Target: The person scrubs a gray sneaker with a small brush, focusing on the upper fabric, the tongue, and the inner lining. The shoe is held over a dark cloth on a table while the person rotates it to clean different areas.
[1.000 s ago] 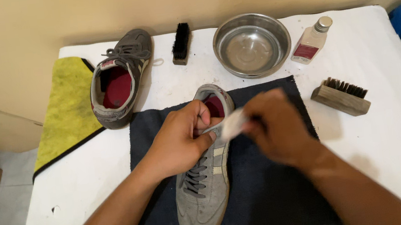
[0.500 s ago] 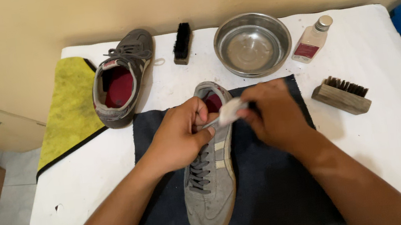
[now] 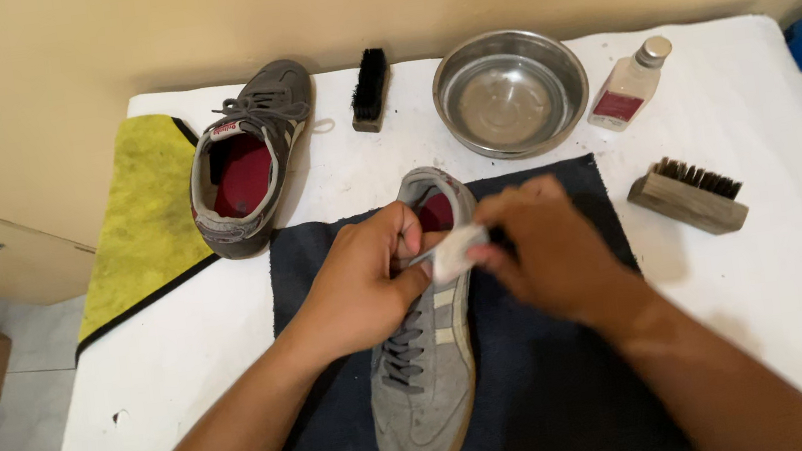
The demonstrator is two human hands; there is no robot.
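Fingers of both hands grip one grey shoe (image 3: 428, 374) and one white block (image 3: 454, 250); second shoe (image 3: 248, 162), two brushes beyond.

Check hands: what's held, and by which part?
Left hand grips the grey shoe at its tongue by the opening. Right hand pinches a small white block at its right end.

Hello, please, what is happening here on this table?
A person works on a grey suede shoe that lies on a dark cloth. The left hand steadies the shoe near its opening, and the right hand presses a small white block against its side. The second shoe, a black brush, a metal bowl, a small bottle, a wooden brush and a yellow cloth lie around.
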